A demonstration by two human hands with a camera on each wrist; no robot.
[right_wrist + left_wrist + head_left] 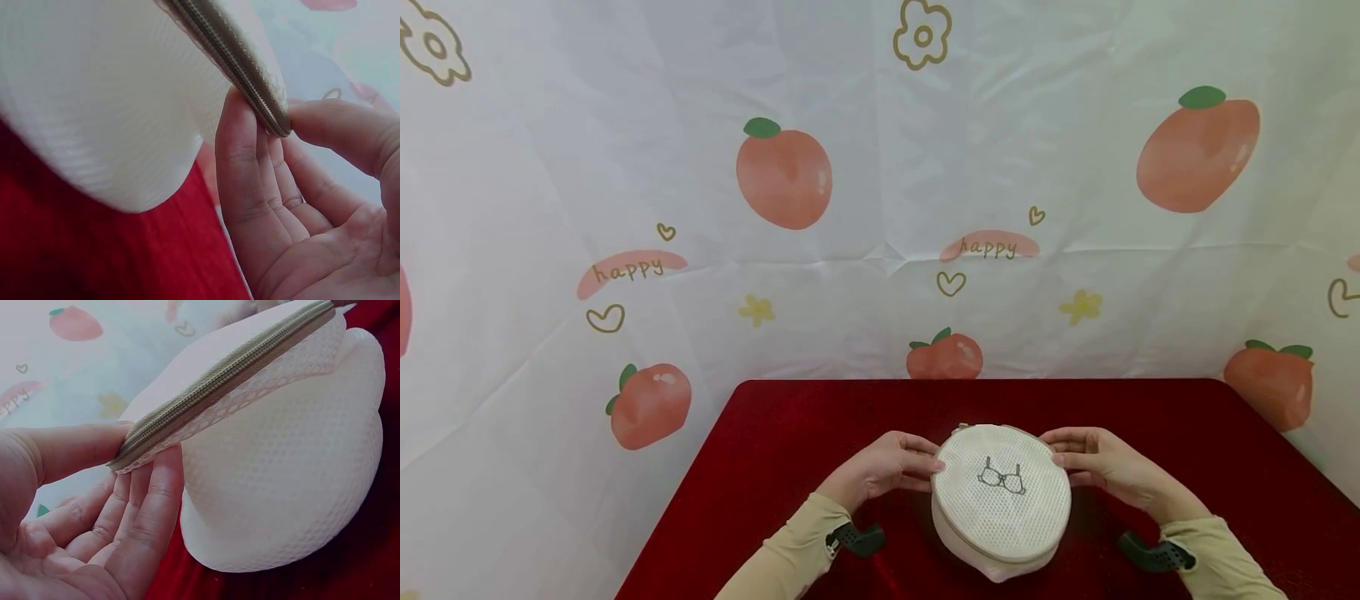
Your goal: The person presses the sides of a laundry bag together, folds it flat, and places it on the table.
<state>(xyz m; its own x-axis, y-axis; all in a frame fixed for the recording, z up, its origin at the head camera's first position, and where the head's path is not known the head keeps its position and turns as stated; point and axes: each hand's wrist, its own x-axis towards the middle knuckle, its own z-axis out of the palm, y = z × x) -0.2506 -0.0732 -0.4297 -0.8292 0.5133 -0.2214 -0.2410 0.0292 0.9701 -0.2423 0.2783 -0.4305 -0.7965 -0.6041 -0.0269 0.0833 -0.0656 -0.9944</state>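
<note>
Between the two hands is a round white mesh laundry bag (1003, 508), with a bra drawing on its lid and a beige zipper (231, 381) round its rim. My left hand (898, 468) pinches the rim at the left, thumb above and fingers beneath. On the opposite side my right hand (1101, 467) pinches the zipper edge (234, 59) between thumb and fingers. The soft mesh body hangs below the lid in both wrist views. Along the visible stretches the zipper looks closed. What the bag holds inside cannot be seen.
A dark red cloth (820, 417) covers the table under the bag. Behind it hangs a white backdrop (865, 167) printed with fruit, hearts and flowers. Black straps with camera mounts (861, 540) sit on both wrists.
</note>
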